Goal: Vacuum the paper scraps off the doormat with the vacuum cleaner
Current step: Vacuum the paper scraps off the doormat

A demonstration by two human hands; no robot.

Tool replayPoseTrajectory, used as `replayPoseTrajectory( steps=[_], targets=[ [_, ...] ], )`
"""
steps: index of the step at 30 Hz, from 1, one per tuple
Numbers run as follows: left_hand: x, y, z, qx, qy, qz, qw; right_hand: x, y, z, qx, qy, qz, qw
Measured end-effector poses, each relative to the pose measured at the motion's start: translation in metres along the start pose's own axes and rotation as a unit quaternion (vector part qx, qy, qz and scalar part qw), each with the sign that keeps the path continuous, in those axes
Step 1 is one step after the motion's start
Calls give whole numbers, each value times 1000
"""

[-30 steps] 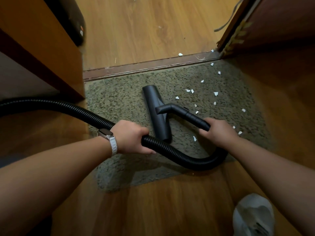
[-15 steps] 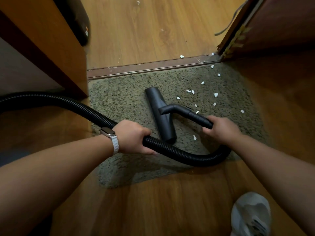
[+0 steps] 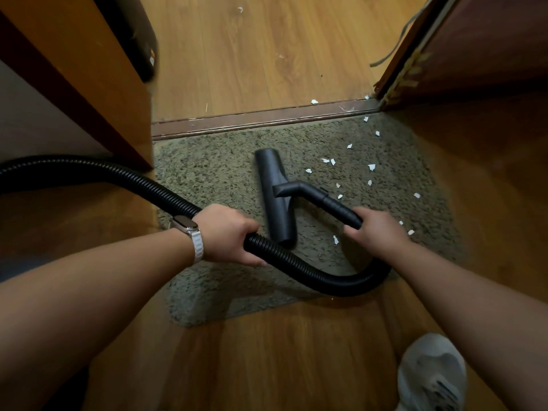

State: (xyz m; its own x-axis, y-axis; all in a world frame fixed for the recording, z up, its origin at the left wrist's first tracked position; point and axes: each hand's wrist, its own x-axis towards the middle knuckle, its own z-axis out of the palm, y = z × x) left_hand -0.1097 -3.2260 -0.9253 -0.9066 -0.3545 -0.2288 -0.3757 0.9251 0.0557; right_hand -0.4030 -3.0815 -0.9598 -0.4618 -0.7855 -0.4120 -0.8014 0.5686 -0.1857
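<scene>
A grey-green shaggy doormat (image 3: 213, 179) lies before a door threshold. The black vacuum nozzle (image 3: 274, 197) rests flat on the mat's middle, its long bar running front to back. My right hand (image 3: 376, 231) grips the rigid tube just behind the nozzle. My left hand (image 3: 229, 232), a watch on its wrist, holds the ribbed black hose (image 3: 311, 272), which loops from the tube round to the left. Several white paper scraps (image 3: 371, 166) lie on the mat's right half, to the right of the nozzle; one scrap (image 3: 335, 239) sits near my right hand.
A brown threshold strip (image 3: 252, 120) borders the mat's far edge, with wooden floor beyond and a scrap (image 3: 313, 101) on it. A wooden cabinet (image 3: 89, 84) stands at left, a door edge (image 3: 400, 69) at right. A white shoe (image 3: 431, 372) shows at bottom right.
The nozzle and both hands have barely shifted on the mat; the view has drifted slightly. The scraps on the right lie where they were.
</scene>
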Motion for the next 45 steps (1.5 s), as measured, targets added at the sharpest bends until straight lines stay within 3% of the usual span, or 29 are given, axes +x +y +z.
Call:
replayPoseTrajectory(
  steps=[6,15,31,45],
  targets=[
    [-6,-6,2,15,-13,11,1000,3,-20,7,-40,-14,-45,998],
    [1,-4,3,-14,22,-10,1000,13,2,-7,49,17,37,998],
    [17,-7,-10,-20,-34,-66,997,52,11,-19,86,22,79,993],
    [-7,-32,-2,-9,-46,-69,997,76,-61,-17,-8,-32,-64,997]
  ],
)
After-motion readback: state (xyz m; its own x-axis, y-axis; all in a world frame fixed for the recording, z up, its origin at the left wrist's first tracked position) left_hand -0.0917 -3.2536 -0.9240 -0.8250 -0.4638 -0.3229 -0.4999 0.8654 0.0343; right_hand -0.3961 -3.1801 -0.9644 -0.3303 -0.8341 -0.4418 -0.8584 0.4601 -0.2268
